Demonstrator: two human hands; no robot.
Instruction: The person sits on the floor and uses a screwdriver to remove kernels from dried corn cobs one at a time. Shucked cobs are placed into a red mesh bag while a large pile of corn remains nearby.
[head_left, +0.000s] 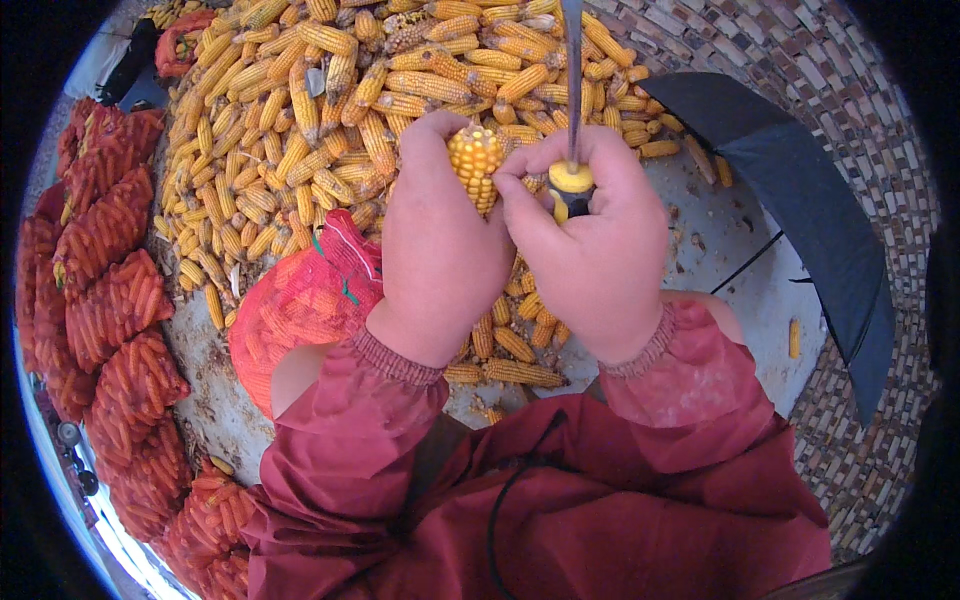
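Note:
My left hand (442, 240) is closed around a yellow corn cob (475, 161), its tip end pointing up between thumb and fingers. Close beside it, my right hand (585, 240) grips a screwdriver by its yellow and black handle (571, 184). The metal shaft (574, 90) rises upward, away from me, and its tip is out of view. My right thumb and forefinger meet at the side of the cob. The lower part of the cob is hidden behind my hands. Beyond them lies a large heap of corn cobs (300, 150).
A red mesh sack of cobs (292, 307) stands left of my left hand. Several filled mesh sacks (120, 300) line the left side. An open dark umbrella (810, 195) lies at right, near a brick wall (750, 45). Loose cobs (517, 373) lie on the concrete before me.

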